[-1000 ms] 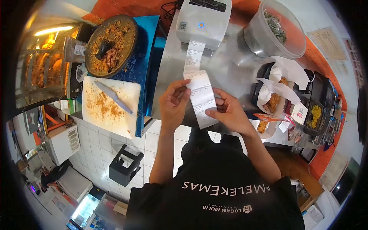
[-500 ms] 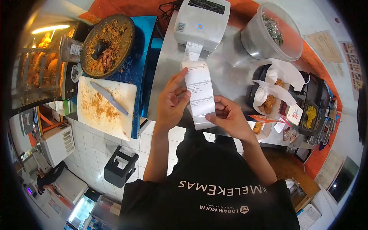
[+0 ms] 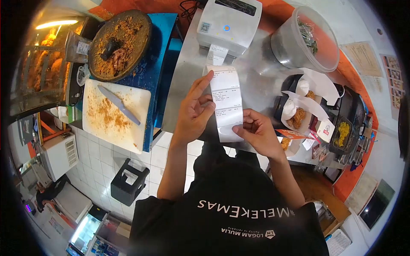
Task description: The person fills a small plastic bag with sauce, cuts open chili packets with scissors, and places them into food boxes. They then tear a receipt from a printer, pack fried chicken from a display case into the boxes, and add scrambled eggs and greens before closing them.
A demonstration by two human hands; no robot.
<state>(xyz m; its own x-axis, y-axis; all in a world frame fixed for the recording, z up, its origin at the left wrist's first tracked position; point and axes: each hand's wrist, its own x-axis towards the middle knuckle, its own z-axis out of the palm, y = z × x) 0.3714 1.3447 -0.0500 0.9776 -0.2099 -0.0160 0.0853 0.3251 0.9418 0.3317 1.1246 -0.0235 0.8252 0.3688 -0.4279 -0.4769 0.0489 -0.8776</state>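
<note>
Between my hands hangs a strip of white printed labels (image 3: 226, 100), with several printed sections and a blank lower end. My left hand (image 3: 194, 111) grips the strip's left edge, index finger near its top and thumb lower down. The lower right corner is pinched by my right hand (image 3: 258, 132), thumb on the front and fingers curled at the edge. Just beyond the strip's top end, a white label printer (image 3: 230, 27) has another piece of printed paper (image 3: 217, 54) sticking out of its slot.
Left stand a stone mortar (image 3: 141, 55) with ground orange-brown food and a cutting board (image 3: 139, 96) bearing a knife (image 3: 119, 104). At right are a clear plastic tub (image 3: 282, 51), open boxes of rice and fried chicken (image 3: 297, 119), and a tray of yellow food (image 3: 343, 133). A black stool (image 3: 128, 181) stands on the floor.
The view has shifted slightly. Both hands keep hold of the label strip, almost unchanged in position.
</note>
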